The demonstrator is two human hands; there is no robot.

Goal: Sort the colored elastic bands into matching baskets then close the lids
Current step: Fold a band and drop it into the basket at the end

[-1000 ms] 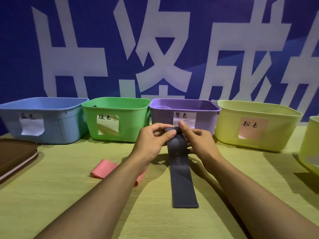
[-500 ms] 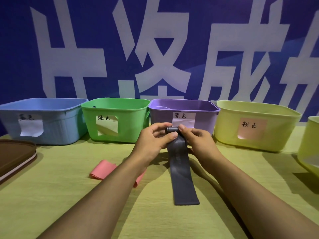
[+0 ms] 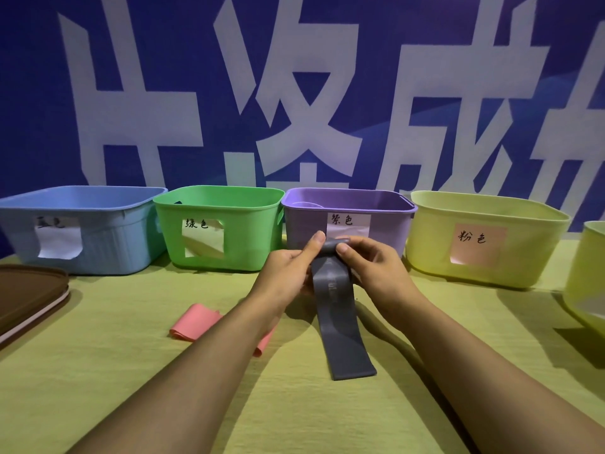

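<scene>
Yellow-green cloth covers our counter (image 3: 98, 388). Our left hand (image 3: 284, 273) and right hand (image 3: 376, 270) both pinch the flat grey elastic band's (image 3: 340, 322) rolled far end; its long axis trails toward six o'clock, with the purple plastic basket (image 3: 304, 224) just beyond at twelve.

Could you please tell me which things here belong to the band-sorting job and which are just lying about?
Part of the job:
grey band, pinched at its far end by left hand and right hand
pink band
blue basket
green basket
purple basket
yellow basket
brown lids

Just there:
blue banner
</scene>
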